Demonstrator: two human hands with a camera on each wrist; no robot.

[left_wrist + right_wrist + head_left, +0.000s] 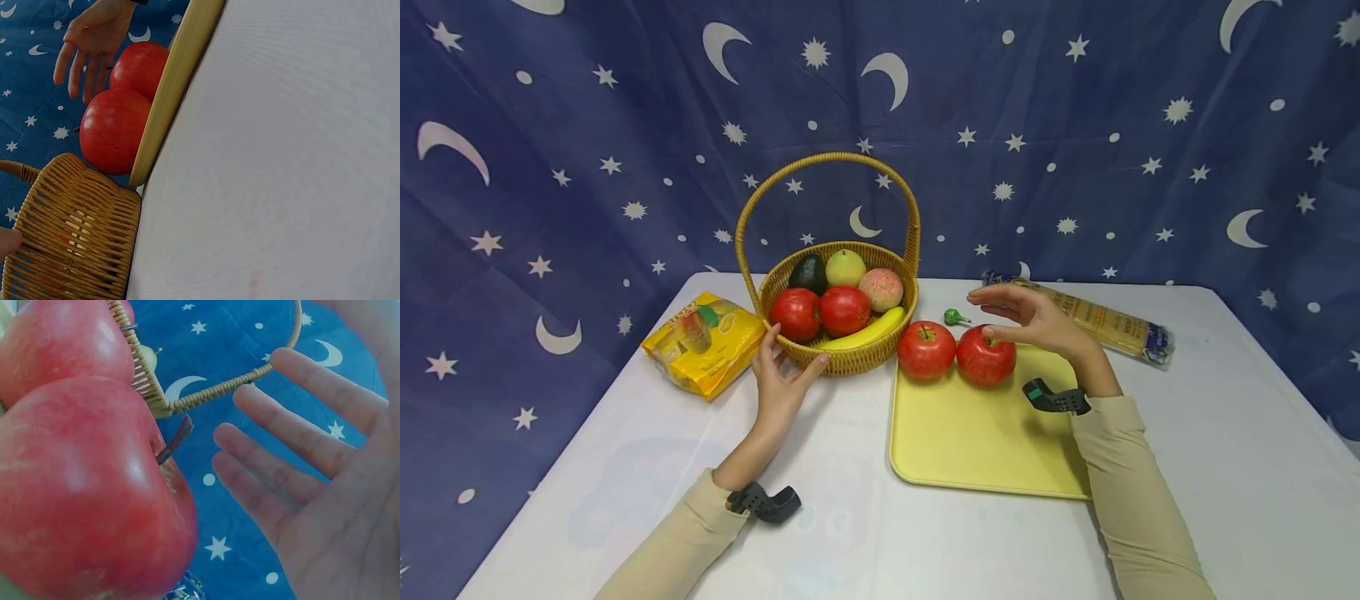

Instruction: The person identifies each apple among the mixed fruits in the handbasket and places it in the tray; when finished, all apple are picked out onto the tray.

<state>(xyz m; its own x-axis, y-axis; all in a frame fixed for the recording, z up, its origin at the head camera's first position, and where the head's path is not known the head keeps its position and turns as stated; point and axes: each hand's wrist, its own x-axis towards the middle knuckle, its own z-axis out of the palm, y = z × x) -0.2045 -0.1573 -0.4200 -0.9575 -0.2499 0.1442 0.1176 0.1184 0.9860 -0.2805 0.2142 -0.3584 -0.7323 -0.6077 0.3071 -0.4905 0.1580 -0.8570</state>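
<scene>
At the front left of a wicker basket (853, 362), my left hand (777, 390) touches the rim and wall with spread fingers and thumb. Inside the basket lie two red apples (795, 315), a banana (874, 332), a peach (882, 289), a pale green fruit (846, 268) and an avocado (808, 274). Two large red apples, a left one (927, 351) and a right one (985, 358), sit at the back left of the yellow tray (977, 442). Over the right apple hovers my right hand (1037, 321), fingers extended; its palm is bare in the right wrist view.
A yellow packet (706, 343) lies left of the basket. Behind the tray are a small green-headed object (955, 317), perhaps a lollipop, and a long packet of noodles (1093, 323). A dark blue star-and-moon cloth (1045, 108) hangs behind the white table (1225, 467).
</scene>
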